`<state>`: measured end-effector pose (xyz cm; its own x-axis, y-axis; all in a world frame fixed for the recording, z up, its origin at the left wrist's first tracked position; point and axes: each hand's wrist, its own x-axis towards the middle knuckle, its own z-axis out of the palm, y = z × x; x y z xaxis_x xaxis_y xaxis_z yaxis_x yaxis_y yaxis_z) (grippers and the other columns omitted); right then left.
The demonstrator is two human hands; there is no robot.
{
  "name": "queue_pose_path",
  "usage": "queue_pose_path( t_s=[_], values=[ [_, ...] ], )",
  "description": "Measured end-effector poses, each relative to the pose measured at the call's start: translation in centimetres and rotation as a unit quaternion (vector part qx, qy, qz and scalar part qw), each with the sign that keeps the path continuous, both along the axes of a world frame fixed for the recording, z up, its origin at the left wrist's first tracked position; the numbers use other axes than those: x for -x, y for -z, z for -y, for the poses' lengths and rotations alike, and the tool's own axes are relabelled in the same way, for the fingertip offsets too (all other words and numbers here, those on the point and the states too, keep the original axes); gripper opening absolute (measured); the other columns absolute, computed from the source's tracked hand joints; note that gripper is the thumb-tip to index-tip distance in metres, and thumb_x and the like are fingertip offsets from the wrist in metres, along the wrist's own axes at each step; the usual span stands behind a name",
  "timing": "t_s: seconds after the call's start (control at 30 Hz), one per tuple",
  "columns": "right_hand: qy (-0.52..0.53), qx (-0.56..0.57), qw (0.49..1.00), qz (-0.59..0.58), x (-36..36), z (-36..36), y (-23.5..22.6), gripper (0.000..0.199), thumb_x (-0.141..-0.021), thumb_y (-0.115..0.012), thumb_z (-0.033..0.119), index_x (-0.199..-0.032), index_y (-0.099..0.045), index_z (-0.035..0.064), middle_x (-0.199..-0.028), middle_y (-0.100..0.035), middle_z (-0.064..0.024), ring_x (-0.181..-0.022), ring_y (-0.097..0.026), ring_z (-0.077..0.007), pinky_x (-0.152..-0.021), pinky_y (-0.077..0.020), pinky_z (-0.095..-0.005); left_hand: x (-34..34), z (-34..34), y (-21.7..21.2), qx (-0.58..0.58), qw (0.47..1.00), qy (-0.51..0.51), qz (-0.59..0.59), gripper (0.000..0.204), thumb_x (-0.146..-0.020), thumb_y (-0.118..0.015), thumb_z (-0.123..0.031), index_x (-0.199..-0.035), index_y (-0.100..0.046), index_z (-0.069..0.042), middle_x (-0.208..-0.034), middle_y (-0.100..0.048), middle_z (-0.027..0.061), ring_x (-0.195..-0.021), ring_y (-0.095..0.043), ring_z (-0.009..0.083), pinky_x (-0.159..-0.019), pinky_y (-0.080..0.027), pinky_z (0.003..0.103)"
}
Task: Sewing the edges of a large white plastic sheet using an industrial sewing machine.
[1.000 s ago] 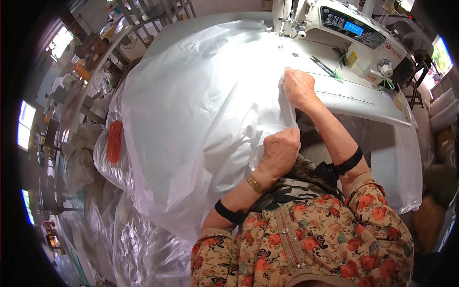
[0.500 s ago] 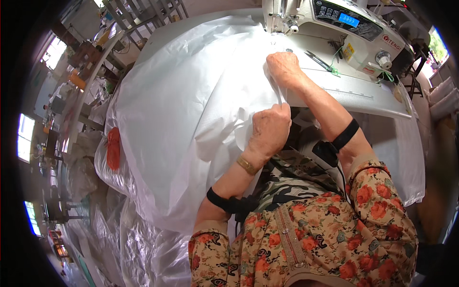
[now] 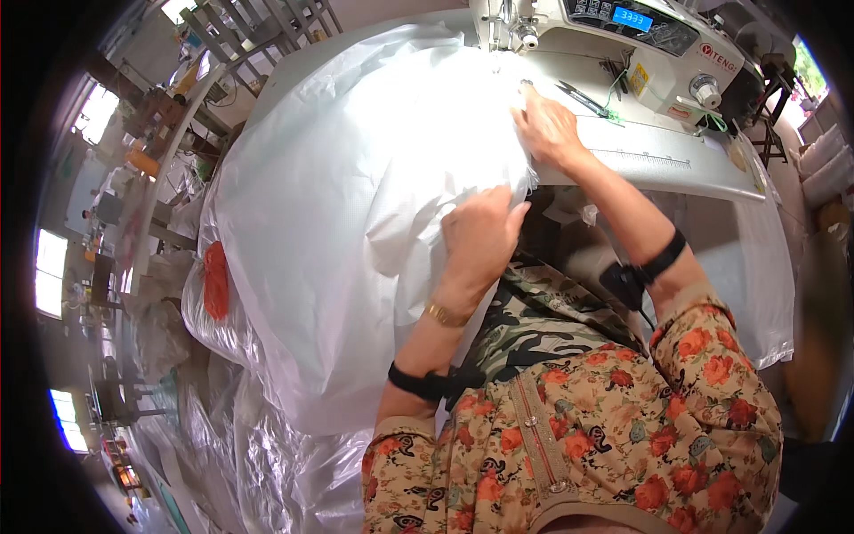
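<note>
A large white plastic-like sheet [image 3: 320, 231] covers the left part of the sewing table and hangs toward my lap. My right hand [image 3: 549, 126] is at the sheet's right edge, just below the needle area of a white sewing machine [image 3: 667, 80]. Its fingers are bent over the edge and look closed on it, though glare hides the tips. Nearer to me, my left hand [image 3: 480, 236] rests on the sheet by its crumpled near-right edge. The left thumb sticks out apart from the fingers.
Dark thread snips [image 3: 583, 98] with green thread lie right of the needle area. A ruler strip [image 3: 645, 158] runs along the table's front. An orange-red bundle [image 3: 215, 280] sits at the left, above shiny clear plastic [image 3: 294, 463]. Grey slatted furniture [image 3: 258, 36] stands behind.
My left hand has gone from a pinch on the edge to a loosened hand with its thumb out, slightly left. My right hand has shifted a little right, its fist loosening. The view has shifted slightly.
</note>
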<state>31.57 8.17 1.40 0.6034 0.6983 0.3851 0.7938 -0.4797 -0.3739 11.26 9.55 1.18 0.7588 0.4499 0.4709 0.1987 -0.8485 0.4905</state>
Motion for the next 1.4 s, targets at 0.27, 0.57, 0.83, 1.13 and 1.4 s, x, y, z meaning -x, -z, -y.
queue_pose_path(
  t_s=[0.27,0.57,0.83,1.13,1.4],
  values=[
    [-0.111,-0.215,0.85,-0.468,12.4,10.1,7.6,0.035,-0.087,-0.068,0.02,-0.106,-0.048,-0.0012,-0.09,-0.056,-0.0055,-0.081,-0.053,-0.0108,-0.073,-0.0475,-0.0275,6.3,-0.3,4.8,0.081,0.995,0.016,0.058,0.011,-0.079,-0.062,-0.002,-0.09,-0.062,0.0,-0.092,-0.062,0.0133,-0.087,-0.06,0.0321,-0.077,-0.048,0.039],
    [-0.162,-0.052,0.788,-0.592,17.2,8.9,12.4,0.033,-0.086,-0.06,0.024,-0.103,-0.06,-0.0051,-0.092,-0.063,-0.0141,-0.085,-0.058,-0.0165,-0.076,-0.048,-0.0317,6.4,-3.8,4.3,0.002,0.999,0.013,0.049,0.016,-0.078,-0.058,0.004,-0.093,-0.06,0.002,-0.104,-0.062,0.0171,-0.1,-0.058,0.0347,-0.087,-0.046,0.04],
    [-0.392,-0.059,0.67,-0.628,13.2,16.5,0.1,0.029,-0.097,-0.055,0.024,-0.101,-0.068,-0.0015,-0.084,-0.064,-0.0006,-0.075,-0.053,-0.0077,-0.069,-0.0446,-0.0287,8.7,-6.7,0.4,0.095,0.995,0.006,0.024,0.011,-0.083,-0.062,0.0,-0.093,-0.059,0.003,-0.102,-0.064,0.0141,-0.094,-0.06,0.0275,-0.084,-0.048,0.036],
    [-0.181,0.011,0.688,-0.702,10.2,20.7,8.1,0.032,-0.095,-0.058,0.025,-0.104,-0.06,-0.006,-0.09,-0.065,-0.0063,-0.086,-0.06,-0.0101,-0.077,-0.049,-0.0281,8.2,-3.4,0.2,0.279,0.958,0.022,0.069,0.011,-0.085,-0.066,-0.005,-0.089,-0.058,0.002,-0.087,-0.061,0.0045,-0.08,-0.056,0.0129,-0.072,-0.047,0.029],
    [-0.149,-0.176,0.973,0.023,10.3,16.3,2.4,0.032,-0.076,-0.073,0.016,-0.102,-0.059,0.0055,-0.089,-0.058,-0.0093,-0.083,-0.057,-0.0261,-0.076,-0.0423,-0.0389,6.0,4.0,-2.4,-0.048,0.99,0.11,0.071,0.004,-0.087,-0.058,0.003,-0.091,-0.057,0.002,-0.082,-0.056,0.0135,-0.072,-0.057,0.0277,-0.066,-0.046,0.034]
  ],
)
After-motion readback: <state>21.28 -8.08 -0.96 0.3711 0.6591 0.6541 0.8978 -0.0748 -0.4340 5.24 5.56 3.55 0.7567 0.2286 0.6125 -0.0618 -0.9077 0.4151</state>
